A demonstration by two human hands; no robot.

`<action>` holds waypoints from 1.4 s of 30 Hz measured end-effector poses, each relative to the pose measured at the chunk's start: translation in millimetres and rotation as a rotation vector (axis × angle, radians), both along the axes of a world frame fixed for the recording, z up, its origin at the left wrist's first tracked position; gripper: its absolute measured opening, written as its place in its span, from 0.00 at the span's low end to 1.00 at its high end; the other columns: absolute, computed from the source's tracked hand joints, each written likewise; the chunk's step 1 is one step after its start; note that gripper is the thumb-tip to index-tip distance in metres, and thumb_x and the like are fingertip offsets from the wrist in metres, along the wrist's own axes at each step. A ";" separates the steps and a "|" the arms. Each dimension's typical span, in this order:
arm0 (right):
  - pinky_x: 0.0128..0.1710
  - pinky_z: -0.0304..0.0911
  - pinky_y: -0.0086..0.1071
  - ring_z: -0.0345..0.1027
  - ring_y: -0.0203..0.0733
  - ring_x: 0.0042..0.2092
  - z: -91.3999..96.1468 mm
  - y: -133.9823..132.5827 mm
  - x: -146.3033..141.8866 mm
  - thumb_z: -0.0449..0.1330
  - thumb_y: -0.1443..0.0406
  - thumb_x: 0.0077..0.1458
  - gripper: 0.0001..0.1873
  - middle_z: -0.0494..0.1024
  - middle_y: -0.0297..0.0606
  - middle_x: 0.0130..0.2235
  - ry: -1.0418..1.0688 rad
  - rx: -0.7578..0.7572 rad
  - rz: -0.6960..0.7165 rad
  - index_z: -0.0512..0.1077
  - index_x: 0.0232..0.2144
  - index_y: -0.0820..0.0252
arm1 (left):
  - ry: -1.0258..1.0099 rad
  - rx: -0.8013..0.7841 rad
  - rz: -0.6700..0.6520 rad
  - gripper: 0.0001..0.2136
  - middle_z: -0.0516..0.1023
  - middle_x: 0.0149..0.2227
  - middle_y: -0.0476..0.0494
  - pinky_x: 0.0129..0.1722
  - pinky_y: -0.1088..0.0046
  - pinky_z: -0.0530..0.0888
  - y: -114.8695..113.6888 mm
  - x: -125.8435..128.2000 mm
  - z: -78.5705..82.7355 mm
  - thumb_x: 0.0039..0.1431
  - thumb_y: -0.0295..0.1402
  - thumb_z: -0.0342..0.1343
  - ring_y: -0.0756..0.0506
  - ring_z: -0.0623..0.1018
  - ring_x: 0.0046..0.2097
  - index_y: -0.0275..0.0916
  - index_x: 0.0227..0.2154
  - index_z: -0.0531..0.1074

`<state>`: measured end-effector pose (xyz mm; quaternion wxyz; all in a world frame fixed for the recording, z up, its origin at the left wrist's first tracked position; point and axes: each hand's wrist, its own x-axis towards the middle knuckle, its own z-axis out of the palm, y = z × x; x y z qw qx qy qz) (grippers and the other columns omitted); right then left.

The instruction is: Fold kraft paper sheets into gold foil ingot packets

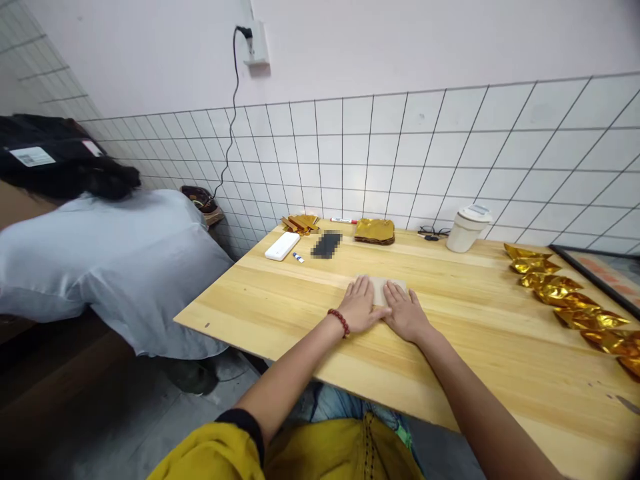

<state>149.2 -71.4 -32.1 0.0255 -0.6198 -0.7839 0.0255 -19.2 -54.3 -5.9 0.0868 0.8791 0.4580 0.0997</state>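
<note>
A pale beige sheet, which looks like paper, (pixel 380 291) lies flat on the wooden table (pixel 280 300) in front of me. My left hand (pixel 359 307) rests palm down on its left part, fingers stretched out, a red bead bracelet (pixel 339 322) at the wrist. On the right part lies my right hand (pixel 404 313), also flat with the fingers extended. The thumbs meet or nearly meet at the sheet's near edge. Both hands hide much of the sheet. Behind it sits a stack of gold foil sheets (pixel 375 231).
Folded gold foil pieces (pixel 560 293) run in a row along the right, beside a dark-framed panel (pixel 600 273). Toward the back are a white lidded cup (pixel 469 229), glasses (pixel 434 232), a white power bank (pixel 283 246) and gold strips (pixel 300 223). A person (pixel 115 260) leans over at left.
</note>
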 end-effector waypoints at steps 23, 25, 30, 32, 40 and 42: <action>0.66 0.28 0.59 0.32 0.49 0.71 17.5 -2.8 25.7 0.40 0.43 0.61 0.45 0.37 0.42 0.71 -0.087 -0.144 -0.153 0.41 0.69 0.66 | 0.117 -0.174 0.004 0.45 0.41 0.71 0.37 0.68 0.56 0.43 19.2 9.0 -2.7 0.58 0.62 0.28 0.39 0.43 0.71 0.30 0.67 0.45; 0.66 0.25 0.59 0.33 0.50 0.71 25.1 -1.1 33.4 0.40 0.43 0.60 0.45 0.38 0.44 0.71 -0.115 -0.180 -0.164 0.42 0.69 0.67 | 0.115 -0.143 0.017 0.46 0.42 0.71 0.36 0.68 0.56 0.43 15.7 8.2 -3.7 0.57 0.63 0.27 0.39 0.44 0.71 0.29 0.67 0.46; 0.67 0.29 0.53 0.31 0.48 0.71 40.4 12.4 13.5 0.32 0.46 0.64 0.42 0.37 0.45 0.71 0.050 -0.023 -0.193 0.40 0.69 0.69 | 0.104 -0.089 0.021 0.48 0.43 0.70 0.35 0.68 0.57 0.44 11.1 10.3 -6.3 0.55 0.65 0.32 0.39 0.45 0.71 0.28 0.67 0.47; 0.67 0.29 0.52 0.31 0.47 0.71 37.4 16.0 -4.3 0.31 0.46 0.64 0.41 0.36 0.45 0.71 0.093 -0.030 -0.132 0.40 0.69 0.67 | 0.117 -0.078 0.031 0.46 0.43 0.71 0.36 0.68 0.57 0.44 10.8 10.9 -6.3 0.56 0.62 0.36 0.40 0.45 0.71 0.30 0.67 0.46; 0.66 0.34 0.56 0.37 0.48 0.70 17.9 25.9 -5.4 0.33 0.45 0.64 0.37 0.45 0.42 0.70 0.112 -0.133 -0.106 0.47 0.68 0.57 | 0.130 -0.066 0.040 0.46 0.43 0.71 0.36 0.68 0.58 0.42 11.4 11.0 -10.2 0.55 0.62 0.38 0.39 0.44 0.71 0.31 0.67 0.46; 0.65 0.39 0.56 0.40 0.48 0.69 18.9 35.0 3.0 0.33 0.47 0.65 0.36 0.47 0.45 0.70 0.123 -0.078 -0.185 0.47 0.68 0.56 | 0.104 -0.048 0.041 0.48 0.44 0.70 0.35 0.68 0.57 0.43 11.4 10.8 -12.4 0.54 0.65 0.35 0.39 0.45 0.71 0.30 0.67 0.47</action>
